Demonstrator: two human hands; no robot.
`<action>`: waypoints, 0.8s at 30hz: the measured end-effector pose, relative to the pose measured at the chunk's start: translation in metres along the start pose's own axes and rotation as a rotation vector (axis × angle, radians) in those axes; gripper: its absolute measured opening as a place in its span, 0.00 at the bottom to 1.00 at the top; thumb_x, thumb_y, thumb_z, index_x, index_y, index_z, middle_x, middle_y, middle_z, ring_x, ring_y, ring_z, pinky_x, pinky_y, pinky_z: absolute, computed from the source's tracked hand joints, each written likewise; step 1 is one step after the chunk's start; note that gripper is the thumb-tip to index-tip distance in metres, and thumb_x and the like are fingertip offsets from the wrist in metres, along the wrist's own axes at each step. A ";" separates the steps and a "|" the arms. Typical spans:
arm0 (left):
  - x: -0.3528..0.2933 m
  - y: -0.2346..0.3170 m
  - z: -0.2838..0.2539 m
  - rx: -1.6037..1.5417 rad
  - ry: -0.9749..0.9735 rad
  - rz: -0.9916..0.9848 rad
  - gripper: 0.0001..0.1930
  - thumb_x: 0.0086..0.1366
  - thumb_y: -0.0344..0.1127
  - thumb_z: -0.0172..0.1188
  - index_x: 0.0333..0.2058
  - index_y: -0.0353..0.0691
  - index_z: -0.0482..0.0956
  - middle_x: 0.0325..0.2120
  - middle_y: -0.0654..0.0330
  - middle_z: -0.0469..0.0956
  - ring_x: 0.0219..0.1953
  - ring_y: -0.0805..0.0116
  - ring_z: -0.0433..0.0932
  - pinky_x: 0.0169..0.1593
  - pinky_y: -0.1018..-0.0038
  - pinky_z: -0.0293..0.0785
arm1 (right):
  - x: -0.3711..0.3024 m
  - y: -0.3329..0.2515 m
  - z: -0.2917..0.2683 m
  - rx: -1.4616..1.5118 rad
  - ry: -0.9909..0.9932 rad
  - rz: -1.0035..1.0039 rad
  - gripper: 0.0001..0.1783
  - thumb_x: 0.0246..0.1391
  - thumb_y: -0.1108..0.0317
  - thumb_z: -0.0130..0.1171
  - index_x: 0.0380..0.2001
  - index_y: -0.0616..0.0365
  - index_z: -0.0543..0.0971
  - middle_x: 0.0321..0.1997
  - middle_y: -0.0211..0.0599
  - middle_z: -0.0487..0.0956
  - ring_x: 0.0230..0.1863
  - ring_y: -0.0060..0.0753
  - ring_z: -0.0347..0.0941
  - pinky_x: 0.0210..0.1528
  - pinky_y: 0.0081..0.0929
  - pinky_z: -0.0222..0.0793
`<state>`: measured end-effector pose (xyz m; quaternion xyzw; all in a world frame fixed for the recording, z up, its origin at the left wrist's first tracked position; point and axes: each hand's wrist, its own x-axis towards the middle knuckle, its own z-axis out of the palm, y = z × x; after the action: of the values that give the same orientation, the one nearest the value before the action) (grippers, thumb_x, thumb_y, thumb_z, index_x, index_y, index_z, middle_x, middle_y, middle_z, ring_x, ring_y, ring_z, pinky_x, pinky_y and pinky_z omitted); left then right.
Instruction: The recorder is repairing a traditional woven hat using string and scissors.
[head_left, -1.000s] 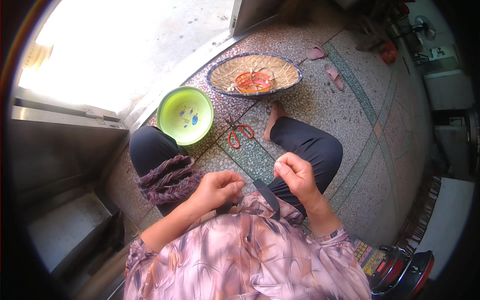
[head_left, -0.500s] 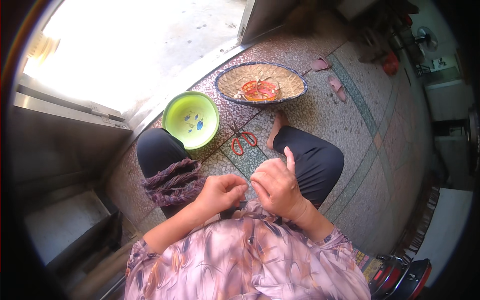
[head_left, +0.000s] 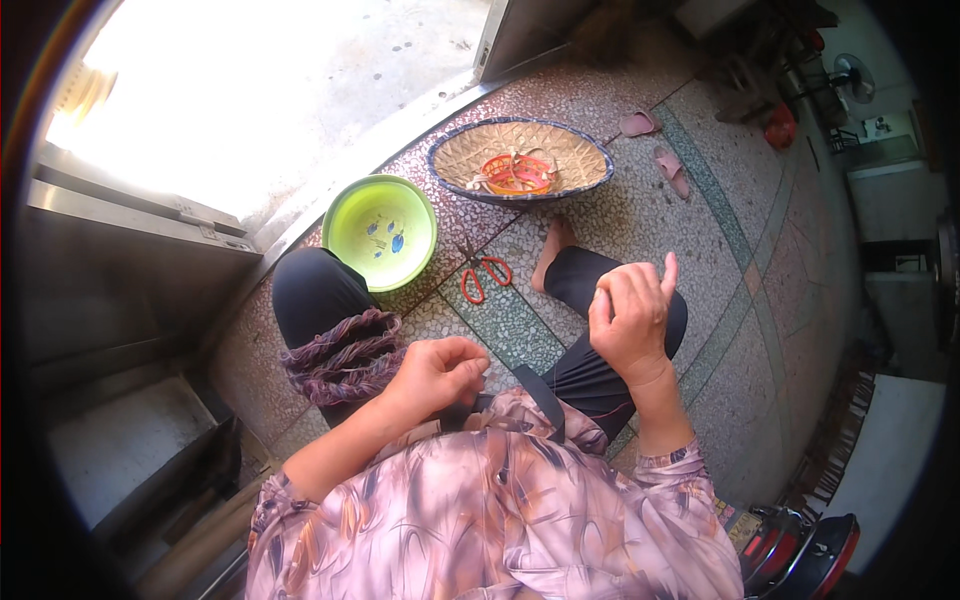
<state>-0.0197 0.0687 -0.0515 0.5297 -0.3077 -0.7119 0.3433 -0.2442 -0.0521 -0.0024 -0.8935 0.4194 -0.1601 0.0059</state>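
Note:
My left hand [head_left: 440, 378] is held low before my lap, thumb and fingertips pinched together. Off to the right and higher, over my right knee, my right hand [head_left: 632, 318] is also pinched, its little finger sticking out. Whatever either hand holds is too thin or too hidden to make out. A twisted purple-grey yarn skein [head_left: 345, 362] hangs around my left knee, near the left forearm. On the floor between my legs lie scissors [head_left: 486, 278] with red-orange handles, apart from both hands.
A lime-green basin [head_left: 350, 245] stands beyond my left knee. Right of it, a wide woven basket [head_left: 460, 155] with a dark rim holds a small orange basket [head_left: 517, 177] and pale strips. Pink slippers [head_left: 672, 172] lie farther right. An open doorway is at the upper left.
My right hand has moved away from the left hand, to the right and upward, still pinched. The left hand has stayed nearly in place. Skein, scissors and basin lie as before.

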 end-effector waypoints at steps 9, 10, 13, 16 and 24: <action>0.003 0.001 0.008 0.064 -0.020 0.038 0.07 0.62 0.33 0.57 0.34 0.35 0.77 0.20 0.64 0.77 0.18 0.80 0.74 0.22 0.84 0.67 | -0.007 -0.053 -0.001 0.358 -0.242 -0.181 0.11 0.40 0.68 0.60 0.31 0.55 0.75 0.33 0.30 0.73 0.42 0.35 0.69 0.61 0.64 0.41; 0.003 0.002 0.008 0.066 -0.020 0.040 0.07 0.62 0.33 0.57 0.34 0.35 0.77 0.20 0.64 0.77 0.18 0.80 0.74 0.22 0.84 0.67 | -0.008 -0.054 0.001 0.341 -0.237 -0.203 0.11 0.40 0.68 0.60 0.32 0.54 0.75 0.33 0.30 0.73 0.42 0.35 0.69 0.61 0.65 0.41; 0.003 0.003 0.008 0.046 -0.018 0.020 0.07 0.62 0.33 0.57 0.34 0.35 0.77 0.20 0.64 0.77 0.19 0.80 0.74 0.22 0.84 0.67 | -0.009 -0.058 0.006 0.318 -0.199 -0.229 0.09 0.41 0.68 0.59 0.29 0.54 0.75 0.32 0.29 0.72 0.42 0.34 0.69 0.61 0.65 0.40; 0.004 0.003 0.009 0.015 -0.035 0.028 0.07 0.62 0.34 0.57 0.34 0.35 0.77 0.20 0.64 0.77 0.19 0.80 0.74 0.22 0.84 0.67 | -0.009 -0.060 0.008 0.268 -0.174 -0.278 0.05 0.43 0.68 0.57 0.26 0.53 0.74 0.29 0.28 0.71 0.40 0.33 0.69 0.62 0.65 0.39; 0.005 0.000 0.010 -0.065 -0.067 -0.009 0.08 0.61 0.32 0.57 0.33 0.33 0.77 0.20 0.63 0.77 0.19 0.79 0.73 0.23 0.81 0.70 | -0.006 -0.062 0.008 0.257 -0.114 -0.306 0.04 0.38 0.68 0.57 0.19 0.52 0.73 0.26 0.27 0.70 0.38 0.30 0.70 0.64 0.65 0.34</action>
<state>-0.0301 0.0648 -0.0517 0.4957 -0.2934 -0.7403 0.3466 -0.1990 -0.0090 -0.0030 -0.9464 0.2539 -0.1603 0.1190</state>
